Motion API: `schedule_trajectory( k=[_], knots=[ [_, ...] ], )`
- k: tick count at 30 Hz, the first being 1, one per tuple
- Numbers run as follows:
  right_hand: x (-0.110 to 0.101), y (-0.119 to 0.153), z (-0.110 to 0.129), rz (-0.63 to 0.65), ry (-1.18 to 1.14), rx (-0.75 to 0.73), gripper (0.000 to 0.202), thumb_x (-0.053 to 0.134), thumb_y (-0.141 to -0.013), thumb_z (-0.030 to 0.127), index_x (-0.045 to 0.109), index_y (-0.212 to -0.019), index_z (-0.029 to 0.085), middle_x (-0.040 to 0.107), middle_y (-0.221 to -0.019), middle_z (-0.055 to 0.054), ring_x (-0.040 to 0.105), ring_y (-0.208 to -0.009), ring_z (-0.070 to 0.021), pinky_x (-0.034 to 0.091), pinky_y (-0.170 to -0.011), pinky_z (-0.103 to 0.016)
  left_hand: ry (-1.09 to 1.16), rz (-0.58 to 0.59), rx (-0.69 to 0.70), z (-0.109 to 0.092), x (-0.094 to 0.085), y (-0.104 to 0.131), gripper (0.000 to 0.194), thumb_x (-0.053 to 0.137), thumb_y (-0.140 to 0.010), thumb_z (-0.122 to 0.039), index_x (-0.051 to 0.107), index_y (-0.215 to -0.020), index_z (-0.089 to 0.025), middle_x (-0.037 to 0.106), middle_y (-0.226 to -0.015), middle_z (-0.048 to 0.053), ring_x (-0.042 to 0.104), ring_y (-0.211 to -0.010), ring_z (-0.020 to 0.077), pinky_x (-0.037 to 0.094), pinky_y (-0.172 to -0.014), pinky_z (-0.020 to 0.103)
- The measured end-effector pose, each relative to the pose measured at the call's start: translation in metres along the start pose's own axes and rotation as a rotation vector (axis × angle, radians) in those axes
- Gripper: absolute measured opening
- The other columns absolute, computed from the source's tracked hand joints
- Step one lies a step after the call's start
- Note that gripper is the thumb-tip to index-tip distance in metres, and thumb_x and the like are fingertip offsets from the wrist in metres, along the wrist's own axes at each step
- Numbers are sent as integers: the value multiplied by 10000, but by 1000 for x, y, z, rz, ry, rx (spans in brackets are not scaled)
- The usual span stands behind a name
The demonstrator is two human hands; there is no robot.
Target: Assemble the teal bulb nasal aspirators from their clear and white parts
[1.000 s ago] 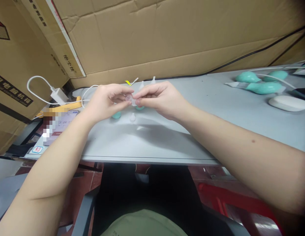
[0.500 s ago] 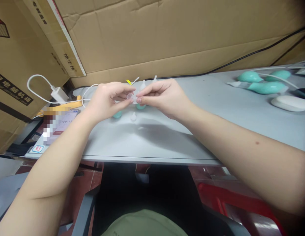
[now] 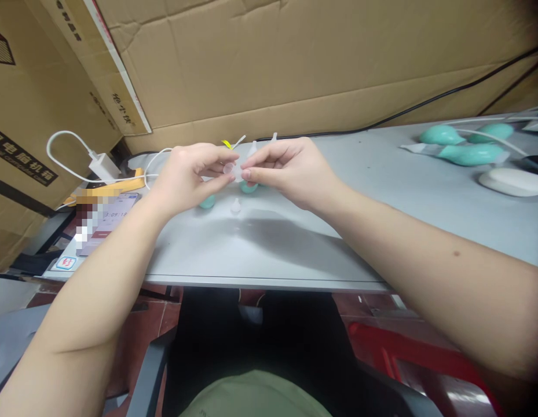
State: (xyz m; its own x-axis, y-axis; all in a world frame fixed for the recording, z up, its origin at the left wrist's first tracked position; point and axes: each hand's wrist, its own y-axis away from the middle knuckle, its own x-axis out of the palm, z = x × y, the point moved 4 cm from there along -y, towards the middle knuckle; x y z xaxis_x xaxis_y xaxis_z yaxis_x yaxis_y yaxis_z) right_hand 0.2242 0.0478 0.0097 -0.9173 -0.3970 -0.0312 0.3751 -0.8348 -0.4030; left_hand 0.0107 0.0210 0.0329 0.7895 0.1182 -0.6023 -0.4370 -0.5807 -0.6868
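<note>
Small translucent plastic pieces [image 3: 237, 172] are pinched between the fingertips of my left hand [image 3: 199, 171] and my right hand [image 3: 280, 165], above the grey table [image 3: 295, 255]. The fingertips partly cover them, so their exact shape cannot be made out. Below my hands a small clear nozzle tip [image 3: 236, 205] stands on the table. A green round piece [image 3: 207, 201] lies under my left hand, and another green piece [image 3: 248, 187] shows beneath the fingertips of my right. Behind the hands stand two translucent pointed tips [image 3: 253, 148].
Green bulbs [image 3: 472, 154] and a white mouse [image 3: 512, 182] lie at the right. A phone [image 3: 110, 223], an orange power strip [image 3: 121, 186] and a white charger [image 3: 104, 168] are at the left. Cardboard [image 3: 295, 69] rises behind the table.
Both hands stay almost in place with the clear pieces between them. Only slight shifts of the right fingers and the view show.
</note>
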Motion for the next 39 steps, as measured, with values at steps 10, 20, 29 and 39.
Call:
schedule_trajectory(
  k=[10,20,29,39],
  knots=[
    [-3,0,-1,43,27,10,272,1116,-781,310,858,-799,229,847,-894,-51,758,-837,-200,660,-801,-372,12,-16,32,-2,1,0,197,865,-956,-300,919,-1137,-244,909,-1065,32,864,-899,195,768,-907,344],
    [-1,-1,-8,97,-35,40,335,1134,-743,420,860,-836,253,875,-967,-50,776,-900,-226,683,-819,-393,32,-8,-13,0,1,1,236,919,-951,-389,919,-1139,-247,928,-1106,40,890,-922,218,784,-929,371],
    [0,0,-9,19,-213,85,539,1196,-614,577,827,-828,249,853,-974,-34,793,-921,-199,728,-930,-390,353,-69,-221,22,17,0,593,1013,-910,-610,861,-1331,-221,928,-1176,96,923,-1094,305,789,-1060,514],
    [0,2,0,-24,-118,-7,551,1167,-639,650,835,-848,262,857,-994,-62,817,-942,-254,734,-883,-439,372,-29,-279,24,20,1,674,973,-883,-769,859,-1297,-249,909,-1225,85,911,-1129,302,804,-976,472]
  ],
)
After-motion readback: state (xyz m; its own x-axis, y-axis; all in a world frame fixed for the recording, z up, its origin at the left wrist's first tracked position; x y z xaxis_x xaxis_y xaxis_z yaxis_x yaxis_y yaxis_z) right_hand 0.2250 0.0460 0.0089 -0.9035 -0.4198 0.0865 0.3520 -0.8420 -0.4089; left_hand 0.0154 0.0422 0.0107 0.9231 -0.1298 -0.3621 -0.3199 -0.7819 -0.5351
